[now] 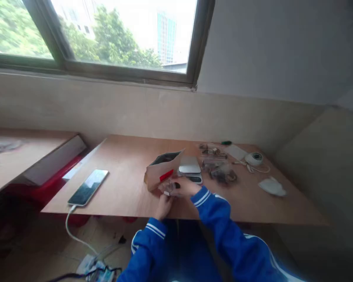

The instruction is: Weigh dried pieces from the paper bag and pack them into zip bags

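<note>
Both hands are together near the table's front edge, around a small clear plastic bag [170, 187] with little dark and white parts showing in it. My left hand [164, 206] grips the bag from below, its fingers closed. From the right, my right hand [187, 186] is closed on the bag's other side; its fingertips are partly hidden. Directly behind the hands stands a brown paper bag [154, 178] with its top gaping and a red mark on its front. A small digital scale [190, 166] with a silver plate sits just past my right hand.
Right of the scale lie several clear bags of parts [220, 170]. Beyond them are a white dome camera [253, 158] with a cable, a green-handled screwdriver [226, 143] and a white wrapped item [272, 186]. A phone [88, 187] on a charging cable lies at left.
</note>
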{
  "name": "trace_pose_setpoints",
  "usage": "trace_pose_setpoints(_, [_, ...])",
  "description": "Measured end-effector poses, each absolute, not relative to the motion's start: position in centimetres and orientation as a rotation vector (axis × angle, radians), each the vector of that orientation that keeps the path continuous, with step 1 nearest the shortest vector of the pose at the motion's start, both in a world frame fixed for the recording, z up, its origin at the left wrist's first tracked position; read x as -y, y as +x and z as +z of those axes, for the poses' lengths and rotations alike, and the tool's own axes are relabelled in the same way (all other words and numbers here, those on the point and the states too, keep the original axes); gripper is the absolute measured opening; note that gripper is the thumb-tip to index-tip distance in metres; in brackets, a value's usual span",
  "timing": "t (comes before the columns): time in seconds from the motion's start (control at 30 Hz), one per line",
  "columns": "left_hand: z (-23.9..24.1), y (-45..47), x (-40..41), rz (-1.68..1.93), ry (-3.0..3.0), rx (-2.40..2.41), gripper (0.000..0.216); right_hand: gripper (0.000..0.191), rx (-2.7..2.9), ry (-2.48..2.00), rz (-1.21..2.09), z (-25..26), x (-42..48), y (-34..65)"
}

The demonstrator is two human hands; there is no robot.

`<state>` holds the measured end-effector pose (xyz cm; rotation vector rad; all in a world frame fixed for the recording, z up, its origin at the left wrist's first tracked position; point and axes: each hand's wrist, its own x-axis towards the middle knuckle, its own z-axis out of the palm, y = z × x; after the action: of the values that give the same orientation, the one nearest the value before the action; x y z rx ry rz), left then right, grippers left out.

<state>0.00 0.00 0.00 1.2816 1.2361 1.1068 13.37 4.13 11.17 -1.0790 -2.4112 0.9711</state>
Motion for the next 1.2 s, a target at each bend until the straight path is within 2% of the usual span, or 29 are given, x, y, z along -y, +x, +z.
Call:
trace_pose_setpoints(0.1, [0.6, 0.0, -0.1, 1.147, 1.221, -1.25, 0.029, 0.025, 2.262, -1.191, 0.914, 11.4, -4.0, 14.1])
trace_pose_setpoints(0.23, [0.6, -0.1, -0.2, 1.199, 1.133, -1.17, 0.041, 0.012, 2.077, -1.259, 0.914, 12.1, -3.8, 15.0])
trace_pose_setpoints(0.37, [-0.2, -0.3, -0.1, 1.222, 1.061, -1.082, 0.047, 0.011, 1.896, -1.155, 0.969, 12.2, -3.4, 15.6])
trace_pose_setpoints(0.53, [0.1, -0.3, 0.2, 1.208, 1.091, -1.093, 0.042, 0.027, 1.406, -1.078, 1.306, 12.6, -2.7, 15.6])
trace_pose_setpoints(0.63, [1.0, -0.3, 0.4, 1.195, 1.078, -1.086, 0.042, 0.029, 1.146, -0.901, 1.464, 15.1, -2.5, 15.1])
trace_pose_setpoints(0.7, [1.4, -0.3, 0.4, 1.188, 1.062, -1.07, 0.042, 0.029, 1.159, -0.769, 1.482, 17.7, -2.8, 14.5])
trace_pose_setpoints(0.83, [1.3, -0.4, 0.3, 1.175, 1.071, -1.042, 0.04, 0.028, 1.509, -0.658, 1.279, 22.7, -4.7, 12.5])
trace_pose_setpoints(0.93, [0.8, -0.5, 0.3, 1.176, 1.109, -1.064, 0.038, 0.026, 1.914, -0.737, 1.016, 24.4, -6.5, 11.3])
trace_pose_setpoints(1.07, [0.4, -0.5, 0.3, 1.157, 1.124, -1.055, 0.038, 0.021, 2.247, -0.862, 0.726, 23.9, -7.4, 10.5])
trace_pose_setpoints(1.2, [0.8, -0.4, 0.3, 1.156, 1.113, -1.101, 0.037, 0.033, 2.249, -1.075, 0.546, 22.5, -7.0, 10.2])
